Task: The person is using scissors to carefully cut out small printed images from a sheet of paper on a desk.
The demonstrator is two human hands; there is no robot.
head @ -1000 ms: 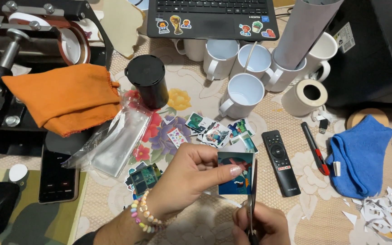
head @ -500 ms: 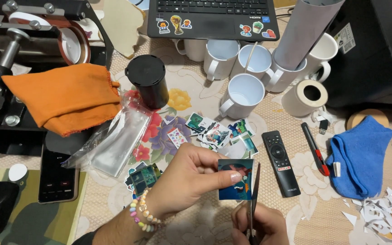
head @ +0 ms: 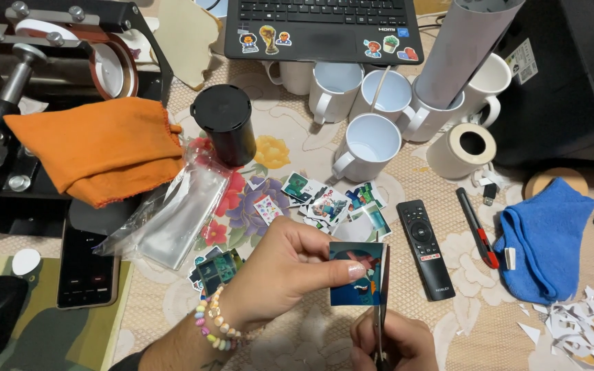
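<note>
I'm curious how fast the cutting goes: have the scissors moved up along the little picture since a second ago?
Yes. The scissors have advanced up the small picture, their tip now nearer the black remote control's top end than before.

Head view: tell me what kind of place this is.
Probably a home craft table for printing mugs: a mug heat press, blank white mugs, cut printed pictures, and the left hand holding one against scissors in the right hand.

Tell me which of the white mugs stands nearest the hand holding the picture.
The white mug standing alone in front of the row, handle pointing lower left, just above the scattered cut-out pictures. The other mugs line up farther back, beside the laptop.
</note>
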